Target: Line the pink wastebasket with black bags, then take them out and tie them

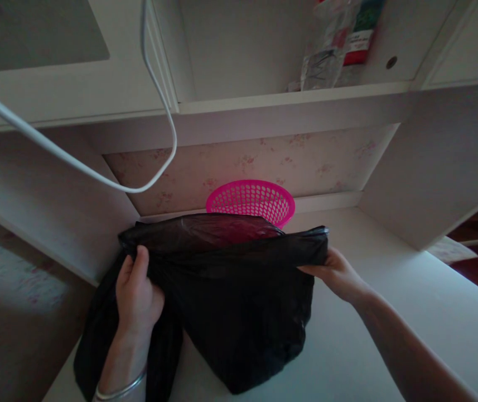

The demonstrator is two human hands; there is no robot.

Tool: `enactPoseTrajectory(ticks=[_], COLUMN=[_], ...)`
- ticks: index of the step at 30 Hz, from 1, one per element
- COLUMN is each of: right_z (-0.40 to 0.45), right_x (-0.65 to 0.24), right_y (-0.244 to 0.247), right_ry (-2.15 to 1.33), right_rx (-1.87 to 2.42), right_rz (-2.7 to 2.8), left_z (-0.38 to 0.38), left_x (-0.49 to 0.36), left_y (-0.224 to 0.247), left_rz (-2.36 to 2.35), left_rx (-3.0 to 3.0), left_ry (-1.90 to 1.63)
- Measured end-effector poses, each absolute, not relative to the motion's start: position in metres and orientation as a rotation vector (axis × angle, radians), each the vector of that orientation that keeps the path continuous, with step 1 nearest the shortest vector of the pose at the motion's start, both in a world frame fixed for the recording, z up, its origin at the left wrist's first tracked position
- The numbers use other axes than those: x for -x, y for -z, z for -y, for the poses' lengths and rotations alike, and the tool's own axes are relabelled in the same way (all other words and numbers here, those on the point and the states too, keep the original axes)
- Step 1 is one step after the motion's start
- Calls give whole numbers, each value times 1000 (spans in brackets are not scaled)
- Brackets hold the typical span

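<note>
A black plastic bag [242, 312] is stretched between my two hands, its mouth edge pulled wide. My left hand [138, 290] grips the bag's rim at the left, thumb up, with a bracelet on the wrist. At the right end of the rim, my right hand [334, 273] pinches the folded edge. More black plastic hangs to the left, behind and below my left wrist. Just beyond the bag stands a pink perforated basket [251, 192], its lower part hidden behind the plastic.
The bag is over a white desk surface [372, 335] between side panels. Above is a white shelf [239, 56] holding clear and red plastic packages [334, 44]. A white cable [96, 173] loops down at the left in front of the cabinet.
</note>
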State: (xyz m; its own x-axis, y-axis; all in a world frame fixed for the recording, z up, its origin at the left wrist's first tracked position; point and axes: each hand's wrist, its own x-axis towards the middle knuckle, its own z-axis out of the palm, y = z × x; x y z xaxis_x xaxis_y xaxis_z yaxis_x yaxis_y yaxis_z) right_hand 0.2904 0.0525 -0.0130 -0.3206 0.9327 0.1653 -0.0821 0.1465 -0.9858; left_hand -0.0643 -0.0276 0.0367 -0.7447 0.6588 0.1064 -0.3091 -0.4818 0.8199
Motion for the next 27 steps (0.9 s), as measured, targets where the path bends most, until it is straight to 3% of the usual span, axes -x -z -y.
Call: enactPoseTrajectory(ticks=[9, 22, 27], right_z=[-42, -43, -40], right_x=[-337, -357, -360], right_y=[-20, -50, -48], right_ry=[-1077, -890, -1009], right_rx=[708, 773, 670], right_rz=[913, 945, 1112], left_z=[17, 22, 31], left_x=[100, 127, 123], left_y=[-46, -72, -67], left_rz=[-1092, -1083, -963], left_rx=[-607, -679, -831], left_ry=[-2315, -2323, -2270])
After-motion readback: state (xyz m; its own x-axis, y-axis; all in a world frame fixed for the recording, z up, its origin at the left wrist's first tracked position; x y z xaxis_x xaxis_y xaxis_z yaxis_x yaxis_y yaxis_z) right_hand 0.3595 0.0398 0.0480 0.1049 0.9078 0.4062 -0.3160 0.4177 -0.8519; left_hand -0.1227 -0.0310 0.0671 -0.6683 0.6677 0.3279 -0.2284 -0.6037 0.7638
